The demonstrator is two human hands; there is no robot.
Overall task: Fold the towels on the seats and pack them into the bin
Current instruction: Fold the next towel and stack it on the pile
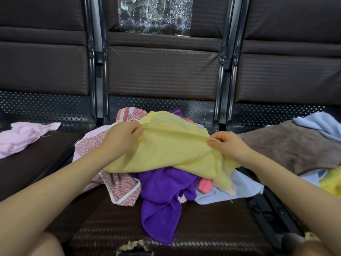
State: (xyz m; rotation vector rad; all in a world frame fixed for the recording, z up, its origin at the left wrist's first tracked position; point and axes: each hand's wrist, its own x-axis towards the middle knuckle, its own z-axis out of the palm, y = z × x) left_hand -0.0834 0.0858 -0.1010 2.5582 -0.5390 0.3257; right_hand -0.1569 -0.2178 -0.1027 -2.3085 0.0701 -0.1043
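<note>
Both hands [173, 140] pinch a soft, rumpled yellow towel [175, 148].

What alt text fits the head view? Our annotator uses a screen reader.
Left hand and right hand each pinch an edge of a yellow towel above a jumbled towel pile on the middle seat; pink towel left, brown towel right.
</note>
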